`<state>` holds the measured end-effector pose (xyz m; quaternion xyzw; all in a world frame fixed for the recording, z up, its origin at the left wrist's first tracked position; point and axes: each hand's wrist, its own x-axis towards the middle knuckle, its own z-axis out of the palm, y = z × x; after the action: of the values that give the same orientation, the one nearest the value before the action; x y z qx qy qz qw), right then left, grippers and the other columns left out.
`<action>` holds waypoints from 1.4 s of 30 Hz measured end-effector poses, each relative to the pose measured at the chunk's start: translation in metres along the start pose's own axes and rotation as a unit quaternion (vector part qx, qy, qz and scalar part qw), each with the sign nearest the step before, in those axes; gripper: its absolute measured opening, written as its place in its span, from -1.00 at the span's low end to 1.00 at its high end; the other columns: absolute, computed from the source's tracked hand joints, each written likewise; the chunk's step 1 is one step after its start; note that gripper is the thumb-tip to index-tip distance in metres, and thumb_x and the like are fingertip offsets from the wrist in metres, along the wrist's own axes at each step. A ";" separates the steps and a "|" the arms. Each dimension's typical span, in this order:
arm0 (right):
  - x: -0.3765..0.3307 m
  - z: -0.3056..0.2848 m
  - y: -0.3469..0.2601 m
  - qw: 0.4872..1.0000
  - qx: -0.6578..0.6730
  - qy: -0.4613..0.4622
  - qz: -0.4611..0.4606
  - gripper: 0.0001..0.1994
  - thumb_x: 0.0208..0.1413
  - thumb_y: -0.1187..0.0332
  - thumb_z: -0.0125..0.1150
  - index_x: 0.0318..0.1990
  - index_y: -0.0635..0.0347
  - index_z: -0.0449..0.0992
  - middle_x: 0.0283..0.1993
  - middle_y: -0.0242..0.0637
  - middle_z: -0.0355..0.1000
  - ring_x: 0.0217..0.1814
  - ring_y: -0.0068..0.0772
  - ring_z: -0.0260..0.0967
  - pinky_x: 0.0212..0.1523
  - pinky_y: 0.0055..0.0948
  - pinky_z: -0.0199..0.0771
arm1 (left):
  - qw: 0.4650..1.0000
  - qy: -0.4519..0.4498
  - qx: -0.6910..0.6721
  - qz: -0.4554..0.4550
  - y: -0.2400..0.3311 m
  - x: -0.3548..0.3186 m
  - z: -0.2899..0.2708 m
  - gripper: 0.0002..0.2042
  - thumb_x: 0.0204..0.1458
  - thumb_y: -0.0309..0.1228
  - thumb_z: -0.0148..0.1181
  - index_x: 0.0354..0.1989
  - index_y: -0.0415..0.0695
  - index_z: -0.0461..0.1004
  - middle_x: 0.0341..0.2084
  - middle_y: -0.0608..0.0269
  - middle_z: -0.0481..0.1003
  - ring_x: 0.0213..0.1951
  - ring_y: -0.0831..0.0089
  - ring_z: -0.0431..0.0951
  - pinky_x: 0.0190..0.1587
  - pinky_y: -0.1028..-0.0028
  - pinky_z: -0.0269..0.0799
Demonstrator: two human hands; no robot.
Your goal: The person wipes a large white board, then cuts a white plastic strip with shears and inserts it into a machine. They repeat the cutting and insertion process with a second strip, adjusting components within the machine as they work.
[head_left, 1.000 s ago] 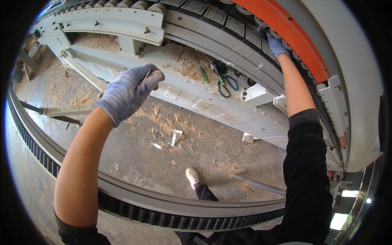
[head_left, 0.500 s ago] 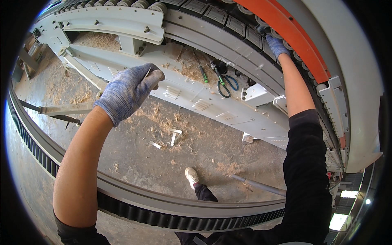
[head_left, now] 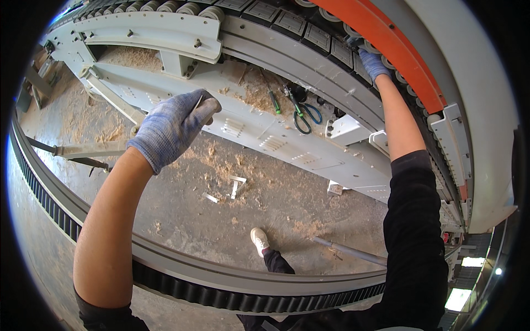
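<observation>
My left hand, in a blue-grey knit glove, is raised in front of the machine's pale side panel. Its fingers are closed, with a thin pale sliver pinched by the thumb. My right hand, gloved alike, reaches in beneath the orange guard. It lies between the dark padded track and the row of rollers. The fingers of that hand are hidden, so what they touch cannot be made out.
On the machine's ledge, among wood shavings, lie scissors with dark loop handles and a green-handled tool. A ribbed rail curves across in front of me. On the floor are pale scraps and a grey bar.
My left hand has dipped and turned very slightly, still pinching the sliver. The right hand stays at nearly the same spot under the orange guard.
</observation>
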<state>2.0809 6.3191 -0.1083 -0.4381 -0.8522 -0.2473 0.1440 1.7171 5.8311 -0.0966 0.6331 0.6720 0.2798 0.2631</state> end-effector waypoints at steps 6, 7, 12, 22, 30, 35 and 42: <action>0.008 0.030 0.019 0.788 -0.603 0.073 -0.098 -0.60 0.18 0.17 -0.06 0.13 0.10 0.30 0.27 -0.07 0.21 0.33 -0.10 0.09 0.28 -0.21 0.12 | 1.000 -0.004 -0.006 -0.012 0.001 -0.001 0.000 -0.52 0.29 -0.06 -0.29 -0.14 -0.21 0.46 -0.41 0.04 0.54 -0.25 0.25 0.55 -0.06 0.31 0.42; 0.009 0.036 0.023 0.668 -0.730 0.082 -0.121 -0.61 0.17 0.17 -0.06 0.12 0.10 0.31 0.25 -0.07 0.23 0.32 -0.10 0.11 0.27 -0.22 0.13 | 1.000 -0.004 -0.006 -0.012 0.002 0.000 0.000 -0.52 0.29 -0.06 -0.29 -0.14 -0.21 0.46 -0.41 0.04 0.54 -0.25 0.25 0.55 -0.06 0.31 0.42; 0.011 0.042 0.031 0.785 -0.598 0.091 -0.135 -0.62 0.17 0.18 -0.07 0.09 0.11 0.35 0.21 -0.08 0.28 0.28 -0.13 0.16 0.25 -0.24 0.17 | 1.000 -0.008 -0.002 -0.023 0.003 0.000 0.000 -0.53 0.28 -0.07 -0.28 -0.13 -0.20 0.47 -0.41 0.05 0.54 -0.26 0.25 0.55 -0.06 0.31 0.42; 0.010 0.009 0.013 0.997 -0.006 0.028 -0.069 -0.63 0.19 0.16 -0.09 0.05 0.14 0.39 0.21 -0.10 0.30 0.29 -0.09 0.16 0.26 -0.23 0.14 | 1.000 -0.003 -0.013 -0.013 0.001 0.000 0.001 -0.62 0.22 -0.07 -0.16 -0.13 -0.12 0.44 -0.37 -0.01 0.54 -0.24 0.05 0.56 -0.11 0.23 0.42; 0.004 0.002 -0.009 0.997 0.057 0.056 -0.014 -0.57 0.21 0.11 -0.09 0.13 0.15 0.34 0.29 -0.13 0.22 0.35 -0.15 0.07 0.32 -0.26 0.07 | 1.000 -0.001 0.015 -0.010 0.001 0.001 0.001 -0.58 0.25 -0.08 -0.23 -0.14 -0.16 0.46 -0.40 0.02 0.54 -0.26 0.17 0.55 -0.11 0.28 0.42; -0.010 -0.029 -0.028 0.993 0.111 -0.014 0.043 -0.51 0.17 0.13 -0.01 0.20 0.17 0.28 0.34 -0.14 0.16 0.38 -0.15 0.03 0.36 -0.28 -0.01 | 1.000 0.006 0.020 -0.007 0.000 0.000 0.001 -0.54 0.27 -0.06 -0.27 -0.13 -0.18 0.48 -0.42 0.05 0.55 -0.27 0.25 0.56 -0.10 0.31 0.42; -0.017 -0.068 -0.053 0.988 0.100 -0.084 0.081 -0.41 0.14 0.08 0.05 0.26 0.20 0.22 0.39 -0.14 0.09 0.44 -0.16 -0.05 0.39 -0.30 -0.07 | 1.000 0.001 -0.003 -0.013 -0.001 0.002 0.001 -0.59 0.22 -0.05 -0.16 -0.14 -0.15 0.44 -0.37 -0.06 0.52 -0.24 0.00 0.53 -0.12 0.20 0.41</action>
<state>2.0495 6.2441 -0.0747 -0.5083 -0.8433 -0.1108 0.1347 1.7171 5.8330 -0.0983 0.6237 0.6793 0.2790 0.2679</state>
